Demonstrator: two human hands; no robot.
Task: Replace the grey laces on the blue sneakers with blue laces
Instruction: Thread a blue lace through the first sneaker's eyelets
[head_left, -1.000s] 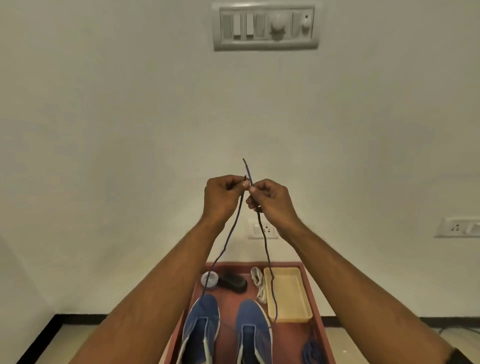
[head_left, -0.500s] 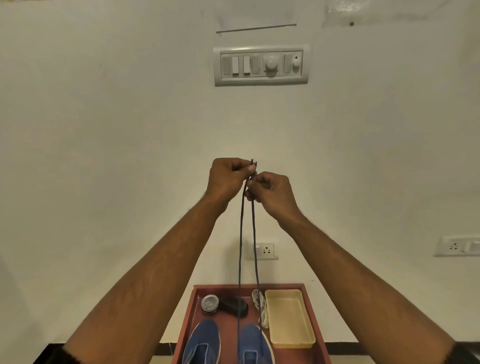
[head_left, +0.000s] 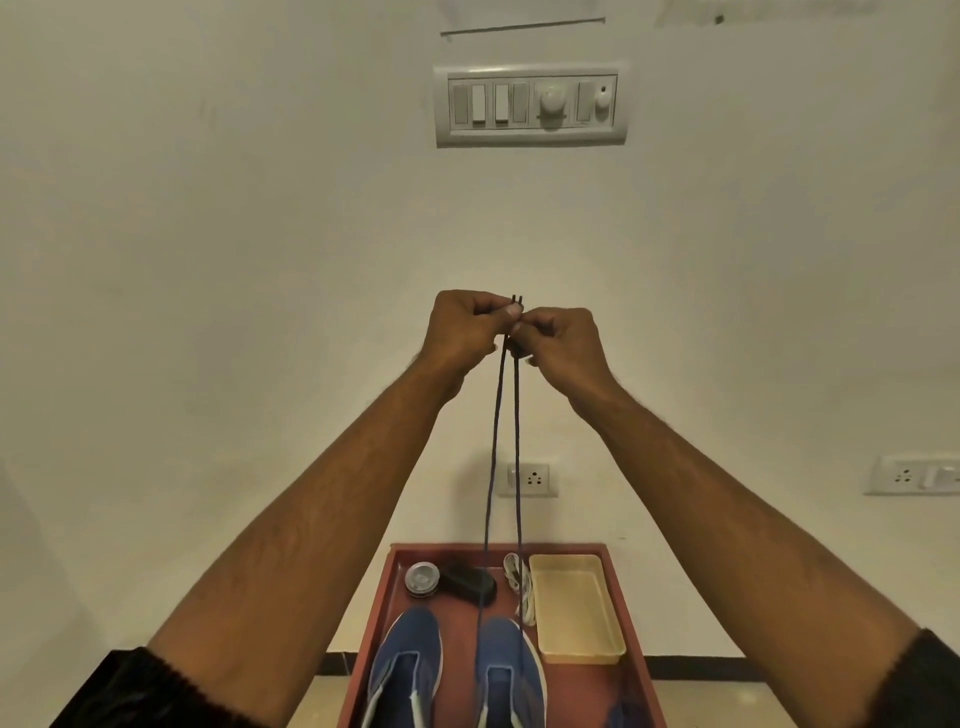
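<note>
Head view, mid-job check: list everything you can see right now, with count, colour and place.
blue lace: one, dark blue, two strands hanging from the hands to the right sneaker
sneakers: two, blue, front of tray
tray: one, red-brown, below
grey laces: bundle, pale, beside the bin
bin: one, cream, right in tray
tin: one, silver, back left
black object: one, beside tin
switch panel: one, white, wall
sockets: two, white, wall
left hand, right hand: raised, pinching the lace tips together

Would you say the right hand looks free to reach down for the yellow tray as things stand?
Probably not yet: the right hand and the left hand both pinch the blue lace ends high above the yellow tray; otherwise nothing blocks the way.
</note>
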